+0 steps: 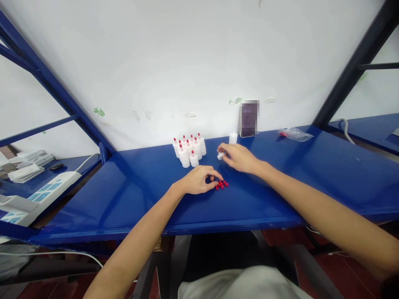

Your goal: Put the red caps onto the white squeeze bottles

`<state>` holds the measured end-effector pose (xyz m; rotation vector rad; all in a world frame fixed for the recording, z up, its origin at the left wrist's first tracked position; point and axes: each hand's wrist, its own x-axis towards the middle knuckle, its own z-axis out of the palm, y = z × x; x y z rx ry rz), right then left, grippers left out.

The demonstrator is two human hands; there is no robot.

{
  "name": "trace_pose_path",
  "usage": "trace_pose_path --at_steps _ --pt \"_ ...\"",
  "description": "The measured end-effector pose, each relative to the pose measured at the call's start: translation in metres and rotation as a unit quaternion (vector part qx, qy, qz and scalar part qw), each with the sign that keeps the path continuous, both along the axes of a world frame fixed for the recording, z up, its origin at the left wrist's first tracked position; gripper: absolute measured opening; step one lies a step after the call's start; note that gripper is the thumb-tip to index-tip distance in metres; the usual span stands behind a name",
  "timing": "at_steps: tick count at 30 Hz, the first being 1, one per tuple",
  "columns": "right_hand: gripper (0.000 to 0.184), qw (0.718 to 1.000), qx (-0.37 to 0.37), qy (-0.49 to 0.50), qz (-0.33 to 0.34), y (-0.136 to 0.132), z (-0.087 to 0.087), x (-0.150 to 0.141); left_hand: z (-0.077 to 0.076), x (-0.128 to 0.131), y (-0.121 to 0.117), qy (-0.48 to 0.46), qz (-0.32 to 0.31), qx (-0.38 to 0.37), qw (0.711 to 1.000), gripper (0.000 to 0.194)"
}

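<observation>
My left hand (201, 180) is low over the blue table, its thumb and index finger pinching at a red cap on the edge of a small loose pile of red caps (222, 185). In my right hand (238, 157), to the right and farther back, the fingers are closed around a small white plastic bottle (221, 156), mostly hidden by the hand. Behind that hand stands another white bottle (233, 138), with no red cap visible on it. Several white bottles with red tips (184, 158) stand upright in a tight group beyond my left hand.
A phone-like dark panel (249, 119), blurred out, leans against the white wall. A clear plastic bag (295, 134) with something red lies at the back right of the blue table (124, 195). Power strips (46, 193) sit at the left, beside blue frame posts.
</observation>
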<state>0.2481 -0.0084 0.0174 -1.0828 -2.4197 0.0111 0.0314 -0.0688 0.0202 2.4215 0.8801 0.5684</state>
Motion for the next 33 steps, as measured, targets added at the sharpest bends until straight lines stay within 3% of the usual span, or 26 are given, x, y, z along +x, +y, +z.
trace_pose_path --at_steps 4,7,11,14,18,27,33 --pt "0.023 1.000 0.000 0.006 0.023 -0.002 0.001 -0.001 -0.004 0.001 0.002 -0.014 -0.002 -0.004 1.000 0.019" --pt "0.021 0.998 0.008 0.023 0.054 -0.006 0.003 -0.003 -0.009 0.003 0.007 -0.090 0.071 -0.032 0.993 0.020" --pt "0.021 0.995 0.019 0.050 0.085 -0.013 0.005 -0.008 -0.012 0.002 0.019 -0.275 0.202 -0.093 0.935 0.030" --pt "0.022 0.992 0.025 0.050 0.111 -0.019 0.005 -0.013 -0.011 -0.002 0.025 -0.357 0.237 -0.132 0.894 0.033" --pt "0.021 0.988 0.029 0.066 0.137 -0.026 0.006 -0.018 -0.009 -0.002 0.025 -0.366 0.236 -0.147 0.888 0.034" --pt "0.022 0.989 0.030 0.068 0.127 -0.027 0.007 -0.017 -0.009 0.000 0.025 -0.390 0.221 -0.151 0.881 0.033" --pt "0.027 0.989 0.018 0.068 0.129 -0.028 0.008 -0.018 -0.007 0.001 0.021 -0.358 0.183 -0.168 0.900 0.035"
